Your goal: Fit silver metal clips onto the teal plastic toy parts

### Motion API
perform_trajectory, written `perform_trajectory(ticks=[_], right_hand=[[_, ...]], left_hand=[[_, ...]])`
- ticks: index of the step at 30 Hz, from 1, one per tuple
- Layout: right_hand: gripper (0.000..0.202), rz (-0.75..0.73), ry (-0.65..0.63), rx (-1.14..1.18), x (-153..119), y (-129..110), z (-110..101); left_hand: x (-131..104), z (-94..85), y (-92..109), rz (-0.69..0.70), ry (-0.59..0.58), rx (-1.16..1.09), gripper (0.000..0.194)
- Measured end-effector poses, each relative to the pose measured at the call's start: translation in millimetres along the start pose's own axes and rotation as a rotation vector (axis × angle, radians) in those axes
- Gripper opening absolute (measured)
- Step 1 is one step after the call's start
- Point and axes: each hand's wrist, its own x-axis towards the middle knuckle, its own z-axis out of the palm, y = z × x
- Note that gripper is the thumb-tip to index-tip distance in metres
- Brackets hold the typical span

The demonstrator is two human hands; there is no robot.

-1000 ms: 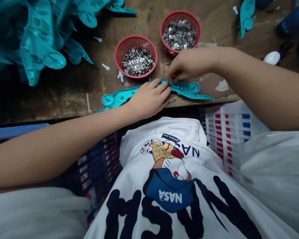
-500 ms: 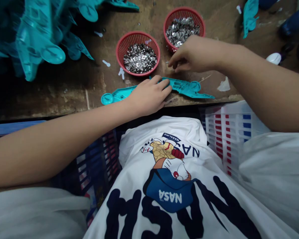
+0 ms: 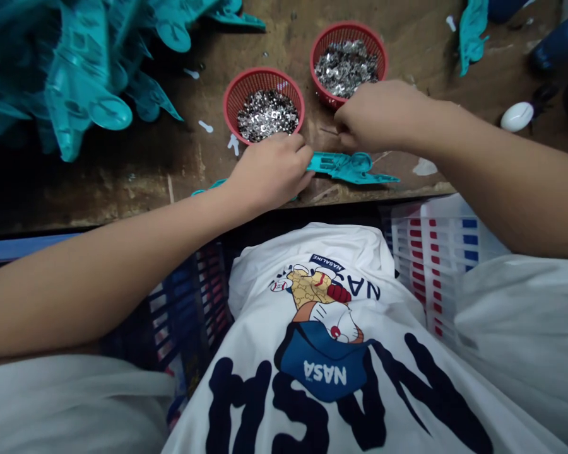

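Observation:
A long teal plastic part (image 3: 343, 166) lies along the front of the table, its middle hidden beneath my left hand (image 3: 278, 169). The fingers of that hand are curled over the part, close to the rim of the left red basket (image 3: 230, 104), which holds small shiny metal pieces (image 3: 267, 116). My right hand (image 3: 373, 116) is closed just in front of the right red basket (image 3: 384, 60), also filled with metal pieces (image 3: 345, 68). A thin dark sliver (image 3: 329, 131) sticks out leftward by its fingertips; what kind of thing it is I cannot make out.
A heap of teal parts (image 3: 88, 75) fills the back left. Another teal part (image 3: 472, 38) and a white oval piece (image 3: 517, 116) lie at the right. Small white pieces (image 3: 206, 126) are scattered on the wooden table (image 3: 170, 151). A white plastic basket (image 3: 426, 252) stands below the edge.
My left hand has curled its spread fingers and shifted slightly left, with the teal part moving a little too. My right hand has turned and closed more, staying near the right basket.

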Motion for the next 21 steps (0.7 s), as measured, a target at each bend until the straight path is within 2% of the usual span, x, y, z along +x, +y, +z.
perform_trajectory(ticks=[4,8,11,15,18,21], right_hand=[[0.014,-0.166,-0.114,-0.039,-8,-5,-4],[0.01,-0.189,-0.109,-0.02,-4,-10,3],[0.016,-0.185,-0.102,-0.023,-6,-13,2],[0.026,-0.185,-0.107,-0.094,-16,-18,1],[0.034,-0.148,-0.069,-0.074,-18,-18,15],[0.037,-0.156,0.005,0.09,-11,-13,37]], left_hand=[[1,8.1,1,-0.024,0.076,-0.088,0.054],[1,30.9,-1,0.055,0.029,-0.135,0.074],[1,44.9,-4,0.061,0.013,-0.107,0.072],[4,52.5,0,0.003,0.023,-0.037,0.068],[9,49.8,4,-0.024,-0.022,0.021,0.065],[13,41.9,5,-0.013,-0.051,0.053,0.059]])
